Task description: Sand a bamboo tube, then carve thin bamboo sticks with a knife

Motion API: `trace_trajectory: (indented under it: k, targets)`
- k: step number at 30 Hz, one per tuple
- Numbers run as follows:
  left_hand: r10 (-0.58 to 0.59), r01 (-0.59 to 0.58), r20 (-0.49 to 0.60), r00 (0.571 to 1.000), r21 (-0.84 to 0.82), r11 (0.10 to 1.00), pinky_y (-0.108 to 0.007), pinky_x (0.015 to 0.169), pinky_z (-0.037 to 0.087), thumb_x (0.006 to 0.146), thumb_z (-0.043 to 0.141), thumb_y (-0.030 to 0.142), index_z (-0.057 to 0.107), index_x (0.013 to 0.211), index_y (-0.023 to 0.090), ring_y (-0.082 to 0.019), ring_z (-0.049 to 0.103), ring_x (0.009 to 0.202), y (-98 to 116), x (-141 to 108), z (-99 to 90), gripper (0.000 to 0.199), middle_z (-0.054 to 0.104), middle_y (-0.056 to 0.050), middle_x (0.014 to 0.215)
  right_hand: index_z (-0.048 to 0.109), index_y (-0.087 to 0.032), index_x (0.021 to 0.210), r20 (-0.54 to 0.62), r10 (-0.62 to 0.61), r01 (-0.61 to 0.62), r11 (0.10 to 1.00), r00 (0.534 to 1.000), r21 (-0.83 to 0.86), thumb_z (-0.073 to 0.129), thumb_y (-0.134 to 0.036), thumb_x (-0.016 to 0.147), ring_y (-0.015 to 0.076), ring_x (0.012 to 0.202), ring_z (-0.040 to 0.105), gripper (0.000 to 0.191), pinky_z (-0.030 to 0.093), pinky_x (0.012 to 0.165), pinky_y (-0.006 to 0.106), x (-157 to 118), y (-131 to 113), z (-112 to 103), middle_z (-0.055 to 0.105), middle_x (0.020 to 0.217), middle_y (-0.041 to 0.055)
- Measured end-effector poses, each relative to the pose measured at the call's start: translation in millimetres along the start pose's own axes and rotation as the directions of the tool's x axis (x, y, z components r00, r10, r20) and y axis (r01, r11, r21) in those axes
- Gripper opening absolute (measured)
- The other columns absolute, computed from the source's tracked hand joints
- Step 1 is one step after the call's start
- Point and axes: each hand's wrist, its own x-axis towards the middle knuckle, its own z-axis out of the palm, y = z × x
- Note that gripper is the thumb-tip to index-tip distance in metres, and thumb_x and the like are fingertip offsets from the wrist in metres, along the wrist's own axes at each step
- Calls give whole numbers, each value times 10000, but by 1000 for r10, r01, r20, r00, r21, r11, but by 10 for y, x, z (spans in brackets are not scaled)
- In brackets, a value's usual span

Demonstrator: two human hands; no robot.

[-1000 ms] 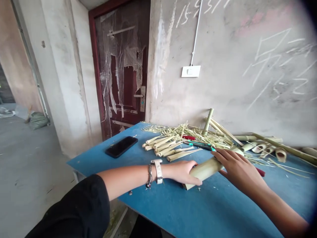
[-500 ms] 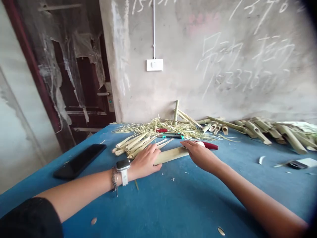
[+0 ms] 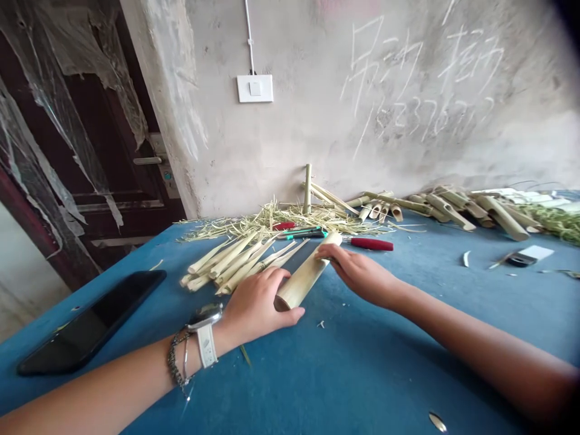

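A split length of pale green bamboo tube (image 3: 306, 277) lies on the table, angled from near me toward the wall. My left hand (image 3: 256, 308) curls around its near end, and the fingertips of my right hand (image 3: 357, 270) press on its far part. Just left of my left hand lies a loose group of cut bamboo strips (image 3: 231, 263). Beyond my right hand is a knife with a dark red handle (image 3: 370, 244), not touching it.
A blue table (image 3: 385, 368) carries a black phone (image 3: 90, 323) at left, a heap of bamboo shavings (image 3: 281, 220), and several cut bamboo pieces (image 3: 453, 208) along the wall. A rough plaster wall (image 3: 290, 139) stands behind it, with a dark door (image 3: 104, 133) at left.
The bamboo tube has swung from lying nearly crosswise to pointing toward the wall, and both hands have turned with it. My right hand has moved away from the red-handled knife.
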Motion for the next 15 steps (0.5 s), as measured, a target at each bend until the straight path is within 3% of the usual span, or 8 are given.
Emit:
trace_trajectory:
  k: [3,6,10,13,15]
  targets:
    - [-49,55,60,997,-115,992,-281,582,433,722,545,491,518,1063,178,-194,602,712,3,-1,2,464,647,-41,839,452,-174,1154,-95,124,-124,992,988,6,281,-232,940,197,979,597,280,471,823,345,5,130,-31,614,1095,96]
    - [-29,47,109,994,-173,984,-251,507,375,781,453,433,465,1130,182,-158,558,559,23,-14,-14,430,616,8,655,444,-154,1159,-111,108,-113,993,988,-39,298,-231,936,192,919,607,277,472,783,324,-16,50,-76,631,1018,90]
    - [58,-45,118,991,-109,993,-236,474,303,773,448,376,439,1156,199,-149,514,493,31,-20,-26,422,555,39,553,516,-167,1086,13,-86,87,982,996,-169,308,-219,934,163,809,605,263,474,712,293,-47,-232,-84,630,931,55]
    - [72,-47,144,987,-168,985,-223,462,285,766,450,373,420,1142,191,-140,505,491,12,-8,-17,418,550,45,556,553,-179,1051,120,-282,296,948,952,-118,332,-187,926,155,936,575,254,455,819,308,-52,-345,-69,608,1017,48]
    - [78,-39,162,984,-230,973,-218,465,296,756,463,379,400,1142,180,-137,507,500,-5,-2,-9,440,563,44,569,553,-187,1071,153,-326,337,940,933,-47,379,-163,905,147,1017,544,242,437,878,305,-41,-309,-67,580,1111,46]
